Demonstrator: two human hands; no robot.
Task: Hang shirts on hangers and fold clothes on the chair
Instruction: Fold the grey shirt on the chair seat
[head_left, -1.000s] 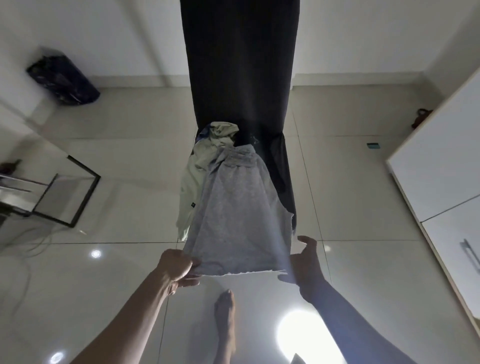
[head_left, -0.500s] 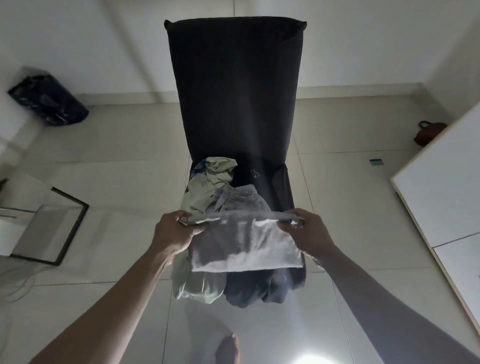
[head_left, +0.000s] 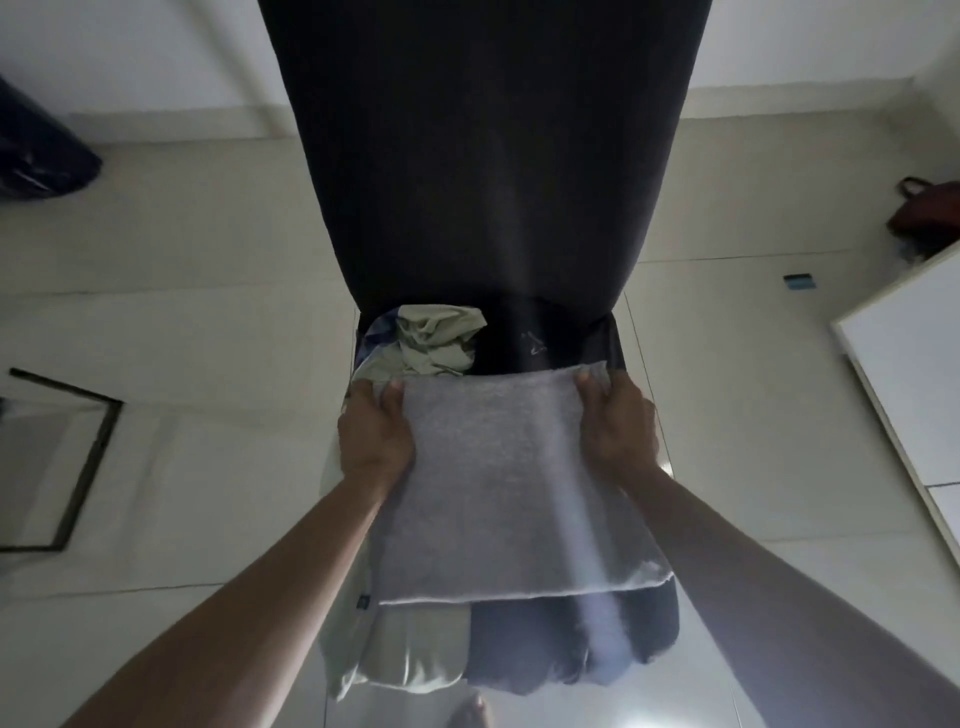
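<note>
Grey garment is mid-fold on the chair, left hand and right hand pinching its far corners; next, flatten it.

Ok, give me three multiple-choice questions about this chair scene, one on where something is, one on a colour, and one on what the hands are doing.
1. Where does the crumpled pale green garment lie?
A. on the seat, behind the grey cloth
B. on the floor
C. over the chair's top

2. What colour is the folded cloth on top?
A. red
B. light grey
C. black

3. What are the hands doing?
A. both hang free
B. one holds a hanger
C. left hand and right hand grip the cloth's far corners

Answers: 1 A, it sits at the dark chair's backrest; 2 B, plainly grey; 3 C, fingers wrap both corners.
</note>
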